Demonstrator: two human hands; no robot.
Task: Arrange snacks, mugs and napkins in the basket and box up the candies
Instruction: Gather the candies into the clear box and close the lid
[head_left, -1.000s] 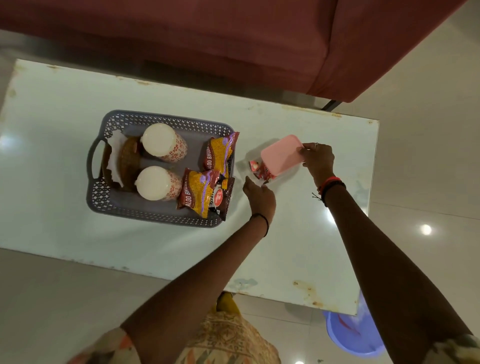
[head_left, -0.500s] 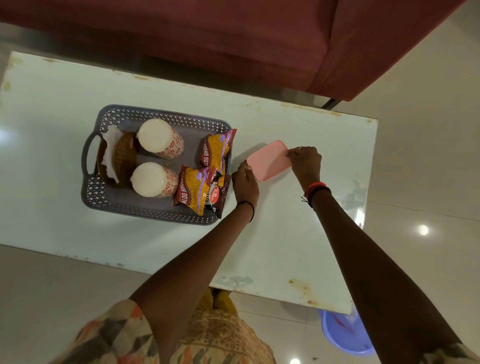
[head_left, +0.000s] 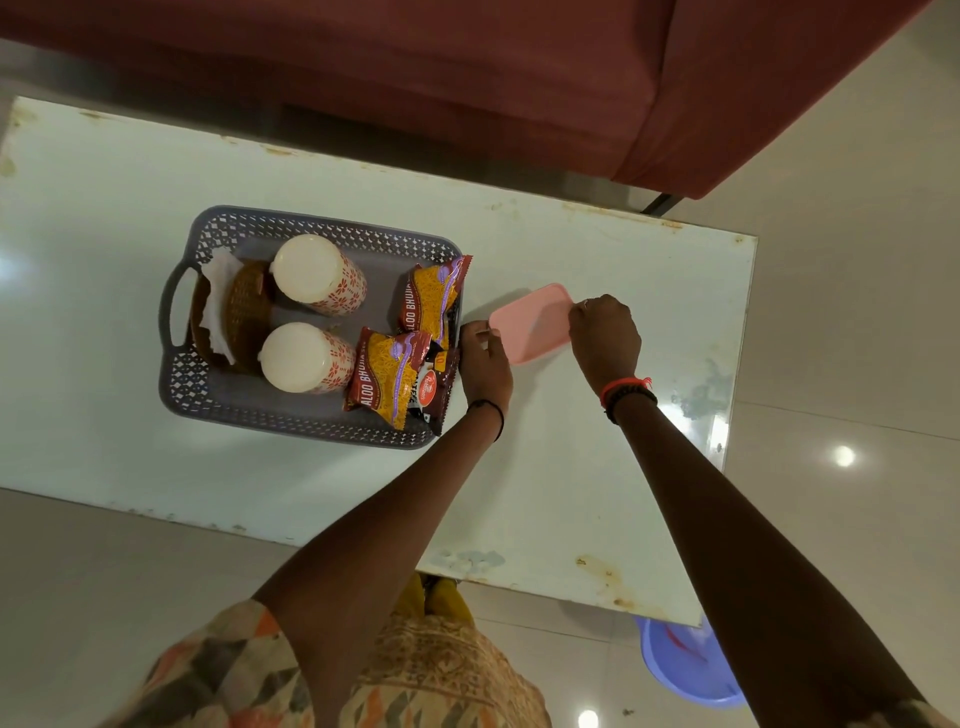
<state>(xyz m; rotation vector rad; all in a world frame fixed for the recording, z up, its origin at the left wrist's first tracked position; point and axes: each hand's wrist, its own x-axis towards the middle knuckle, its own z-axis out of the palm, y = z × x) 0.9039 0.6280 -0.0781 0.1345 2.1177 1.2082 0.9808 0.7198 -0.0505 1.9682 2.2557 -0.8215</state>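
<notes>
— Where do we stand with the box (head_left: 530, 325)?

— It lies flat on the table (head_left: 597, 467), just right of the basket (head_left: 311, 228), pink lid up. We have both hands on it. Our left hand (head_left: 485, 364) has its fingers curled round the left end, and our right hand (head_left: 605, 338) is curled over the right end, knuckles up. Neither hand is spread open. Whether our fingertips hook under the rim or only bear down on it, we cannot tell from above.

— And the candies?

— We see none. We take it they are under the lid, but that is a guess.

— How will the box handle?

— We judge it to be thin plastic: light, smooth and a little springy. The lid would flex in the middle, so we should work at the ends and corners, where the rim is stiffest. Press there and it should seat. Being so light, it may skate on the glossy table, so we want one hand steadying it while the other pushes.

— If we lift it?

— We should take it by the two short ends, thumbs on the lid and fingers beneath, and hold it level. If the lid is not fully home, a tilt could pop it and spill what is inside.

— The rest?

— The mugs (head_left: 311, 273), packets (head_left: 389, 379) and napkins (head_left: 215, 306) sit in the basket, so closing the box looks like our last job.
</notes>
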